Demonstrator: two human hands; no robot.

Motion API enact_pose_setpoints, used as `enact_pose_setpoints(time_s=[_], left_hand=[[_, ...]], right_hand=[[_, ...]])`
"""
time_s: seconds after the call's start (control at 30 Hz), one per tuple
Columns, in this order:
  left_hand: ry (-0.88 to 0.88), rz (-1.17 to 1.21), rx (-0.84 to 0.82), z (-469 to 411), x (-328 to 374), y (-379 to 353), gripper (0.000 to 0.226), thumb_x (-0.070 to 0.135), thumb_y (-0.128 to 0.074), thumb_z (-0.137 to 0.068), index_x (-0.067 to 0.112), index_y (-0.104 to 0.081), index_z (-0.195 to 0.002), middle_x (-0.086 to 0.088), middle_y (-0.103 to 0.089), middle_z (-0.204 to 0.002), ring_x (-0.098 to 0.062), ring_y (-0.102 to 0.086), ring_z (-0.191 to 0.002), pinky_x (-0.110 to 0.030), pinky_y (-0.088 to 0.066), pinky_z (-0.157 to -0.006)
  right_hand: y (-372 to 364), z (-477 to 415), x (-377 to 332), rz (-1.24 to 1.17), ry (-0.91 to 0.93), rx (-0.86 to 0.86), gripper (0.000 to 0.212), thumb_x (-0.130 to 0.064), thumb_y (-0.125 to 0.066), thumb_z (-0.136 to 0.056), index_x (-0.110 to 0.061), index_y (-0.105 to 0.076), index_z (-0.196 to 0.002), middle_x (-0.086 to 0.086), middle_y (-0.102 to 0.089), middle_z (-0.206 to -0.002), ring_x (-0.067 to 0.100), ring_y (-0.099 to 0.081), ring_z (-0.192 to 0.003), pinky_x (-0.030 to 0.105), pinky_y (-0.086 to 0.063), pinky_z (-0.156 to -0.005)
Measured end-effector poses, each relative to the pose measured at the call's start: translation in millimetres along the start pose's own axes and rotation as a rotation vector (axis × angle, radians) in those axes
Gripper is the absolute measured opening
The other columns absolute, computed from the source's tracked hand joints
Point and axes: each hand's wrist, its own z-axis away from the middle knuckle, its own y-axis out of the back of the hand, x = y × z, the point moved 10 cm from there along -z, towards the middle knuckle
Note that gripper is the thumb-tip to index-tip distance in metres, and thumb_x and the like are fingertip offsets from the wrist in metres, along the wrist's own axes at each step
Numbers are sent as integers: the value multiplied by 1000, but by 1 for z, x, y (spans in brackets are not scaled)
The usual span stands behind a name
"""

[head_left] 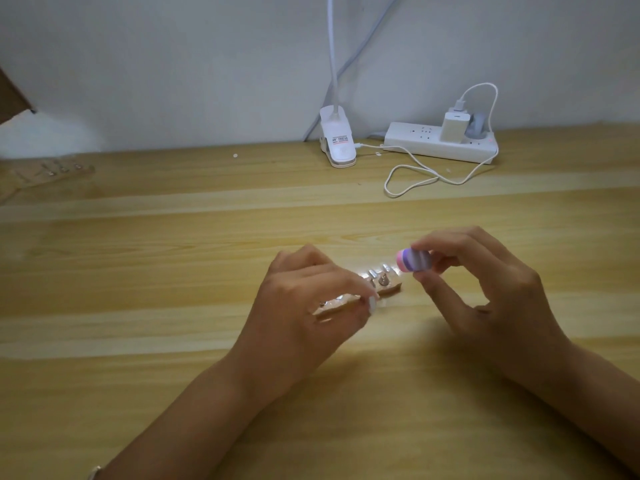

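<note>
A small tan card [388, 289] set with shiny silver pieces lies on the wooden table [173, 271] in the middle of the view. My left hand [304, 306] lies over its left part, and its curled fingers pinch the card's near edge. Just right of the card and above it, my right hand [485, 289] pinches a small pink, purple and white striped cylinder [414, 260] between thumb and fingertips. The cylinder hangs slightly over the card's right end. Much of the card is hidden under my left hand.
At the back stand a white clip lamp [337, 140] and a white power strip [440, 142] with a charger plugged in. A white cable [412, 183] loops in front of them. A second tan card with silver pieces [52, 171] lies far left.
</note>
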Motion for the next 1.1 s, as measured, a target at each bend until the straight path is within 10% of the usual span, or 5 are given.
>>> enact_pose_setpoints(time_s=[0.53, 0.93, 1.1], left_hand=[[-18, -38, -108, 4, -8, -18, 17, 33, -60, -92, 27, -75, -98, 17, -67, -90, -11, -51, -88, -41, -40, -80], [52, -3, -96, 4, -12, -16, 19, 36, -59, -90, 27, -75, -94, 18, -68, -87, -8, -50, -88, -38, -40, -81], [58, 49, -95, 6, -15, -16, 19, 34, -59, -89, 28, -75, -96, 17, -68, -88, -12, -53, -88, -39, -42, -80]], right_hand=[[-23, 11, -27, -104, 139, -139, 21, -3, -65, -97, -11, -72, -115, -1, -66, -115, 11, -66, -105, 55, -48, -105], [-17, -1, -15, -70, 81, -142, 23, 2, -65, -91, -4, -73, -111, 6, -68, -107, 16, -67, -98, 39, -55, -89], [-28, 10, -31, -61, 140, -167, 24, 2, -62, -94, -8, -74, -111, -1, -67, -112, 15, -67, -100, 40, -43, -110]])
